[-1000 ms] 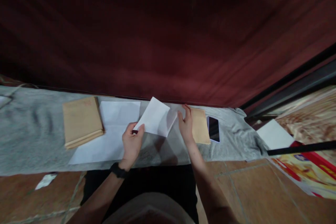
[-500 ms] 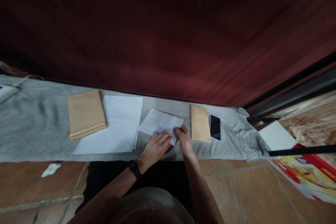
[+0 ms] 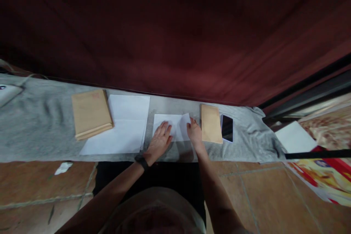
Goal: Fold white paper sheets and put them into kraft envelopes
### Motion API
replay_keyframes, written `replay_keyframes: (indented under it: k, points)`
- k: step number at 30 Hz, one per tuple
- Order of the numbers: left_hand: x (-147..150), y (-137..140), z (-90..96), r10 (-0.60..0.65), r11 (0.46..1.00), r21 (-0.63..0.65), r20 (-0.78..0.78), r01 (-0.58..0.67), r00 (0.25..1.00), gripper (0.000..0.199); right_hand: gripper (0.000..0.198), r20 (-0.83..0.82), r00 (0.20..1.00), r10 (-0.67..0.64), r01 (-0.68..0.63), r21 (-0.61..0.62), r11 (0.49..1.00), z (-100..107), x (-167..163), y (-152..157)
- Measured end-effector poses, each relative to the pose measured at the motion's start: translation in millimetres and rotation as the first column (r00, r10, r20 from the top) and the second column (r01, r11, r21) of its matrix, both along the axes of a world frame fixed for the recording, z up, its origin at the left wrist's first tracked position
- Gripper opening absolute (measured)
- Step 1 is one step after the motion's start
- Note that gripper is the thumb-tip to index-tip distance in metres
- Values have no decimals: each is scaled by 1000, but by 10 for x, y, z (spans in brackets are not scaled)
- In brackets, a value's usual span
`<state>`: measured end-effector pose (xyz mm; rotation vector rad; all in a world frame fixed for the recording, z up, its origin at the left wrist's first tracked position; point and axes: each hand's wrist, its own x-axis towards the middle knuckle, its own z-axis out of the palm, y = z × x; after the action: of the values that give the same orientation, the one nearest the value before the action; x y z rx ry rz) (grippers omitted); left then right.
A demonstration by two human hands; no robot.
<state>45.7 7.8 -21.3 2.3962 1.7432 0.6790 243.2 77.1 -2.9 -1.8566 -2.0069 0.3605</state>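
Observation:
A folded sheet of white paper (image 3: 178, 128) lies on the grey cloth in front of me, its right part lifted. My left hand (image 3: 159, 140), with a black band on the wrist, rests flat on the paper's left part with the fingers spread. At the right edge my right hand (image 3: 194, 131) pinches the raised flap between thumb and fingers. Just right of that hand lies a narrow brown envelope (image 3: 211, 124). More white sheets (image 3: 123, 135) with a crease across them lie to the left, partly under a stack of brown envelopes (image 3: 91, 113).
A phone (image 3: 227, 128) lies right of the narrow envelope. The grey cloth (image 3: 44, 128) covers a long narrow surface against a dark red panel (image 3: 175, 44). A white device with a cable (image 3: 9, 93) sits far left. A colourful box (image 3: 323, 177) stands on the tiled floor at right.
The white paper has turned to lie straighter. My left hand has moved from its lower edge onto its left part, and my right hand now holds the right edge up.

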Motion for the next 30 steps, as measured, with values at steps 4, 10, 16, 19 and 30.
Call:
replay_keyframes:
  k: [4,10,16,19,30]
  points:
    - [118,11,9,6,1000,-5,-67,-7,998,53,48,-3,999,-36,36,133,991,33,-158,-175]
    - [239,105,7,-175,983,-68,-109,169,978,62,56,75,996,47,-60,172,983,95,-488,-407]
    - [134,106,-6,-231,971,-89,-114,222,966,63,60,7,994,-113,112,83,990,-46,-290,-340]
    - [118,90,14,-238,970,-89,-119,228,964,64,56,-25,989,-146,147,41,988,-76,-135,-313]
    - [73,-5,0,-182,980,-103,-102,171,978,65,51,-111,986,-125,124,-9,992,-52,-26,-422]
